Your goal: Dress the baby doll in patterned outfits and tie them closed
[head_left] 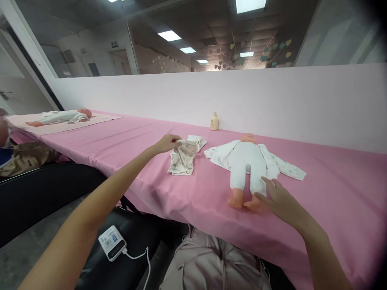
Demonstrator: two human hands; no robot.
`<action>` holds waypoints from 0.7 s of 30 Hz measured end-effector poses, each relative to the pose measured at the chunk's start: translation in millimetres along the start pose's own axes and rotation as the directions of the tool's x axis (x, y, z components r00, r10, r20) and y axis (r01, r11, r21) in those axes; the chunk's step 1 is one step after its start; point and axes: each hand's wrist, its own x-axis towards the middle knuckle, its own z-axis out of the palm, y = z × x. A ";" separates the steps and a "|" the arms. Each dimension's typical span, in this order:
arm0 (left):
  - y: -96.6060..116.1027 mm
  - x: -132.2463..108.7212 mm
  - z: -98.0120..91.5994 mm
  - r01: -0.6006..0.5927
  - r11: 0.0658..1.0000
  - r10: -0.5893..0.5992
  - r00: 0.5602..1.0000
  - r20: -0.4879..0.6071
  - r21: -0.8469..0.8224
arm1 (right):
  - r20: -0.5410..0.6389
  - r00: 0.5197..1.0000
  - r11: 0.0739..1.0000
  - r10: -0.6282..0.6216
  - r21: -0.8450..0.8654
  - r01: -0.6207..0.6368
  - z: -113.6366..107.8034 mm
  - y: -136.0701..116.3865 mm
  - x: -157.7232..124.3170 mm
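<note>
A baby doll (248,161) with a white cloth body lies on its back on the pink-covered table (329,201), its feet toward me. An opened white baby shirt (220,156) with printed sleeves spreads out beneath it. Beside the doll's lower leg is my right hand (276,199), fingers apart and holding nothing; its fingertips are at the leg. To the left, my left hand (167,143) pinches the upper edge of small printed baby pants (184,159), which rest partly on the table.
A cream pump bottle (214,122) stands against the white wall. Far left, another doll (65,117) lies on a pale mat, near a partly visible person (27,157). A white device (112,242) with a cable sits on the black chair (127,225).
</note>
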 end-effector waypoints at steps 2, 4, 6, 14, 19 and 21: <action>46.2 -8.6 -14.8 -0.222 0.974 0.224 0.973 0.054 -0.038 | -0.046 0.998 0.999 -0.038 0.017 0.038 -16.0 -36.6 4.7; 99.3 -27.8 -26.4 -0.372 0.922 0.384 0.914 0.130 -0.110 | -0.164 0.970 0.980 -0.179 0.062 0.191 -30.6 -77.8 8.9; 148.6 -53.1 -34.6 -0.467 0.865 0.499 0.837 0.225 -0.181 | -0.381 0.866 0.918 -0.325 0.092 0.385 -43.4 -113.8 9.9; 203.2 -96.9 -53.9 -0.691 0.706 0.708 0.682 0.182 -0.157 | -0.678 0.637 0.796 -0.367 0.126 0.592 -104.7 -132.7 -27.0; 197.6 -81.5 -69.6 -0.693 0.703 0.707 0.705 0.055 -0.162 | -0.668 0.705 0.863 -0.236 0.189 0.468 -154.0 -116.4 -36.8; 199.0 -68.3 -69.8 -0.757 0.616 0.761 0.644 -0.086 -0.218 | -0.634 0.749 0.908 -0.192 0.176 0.381 -168.6 -112.3 -34.2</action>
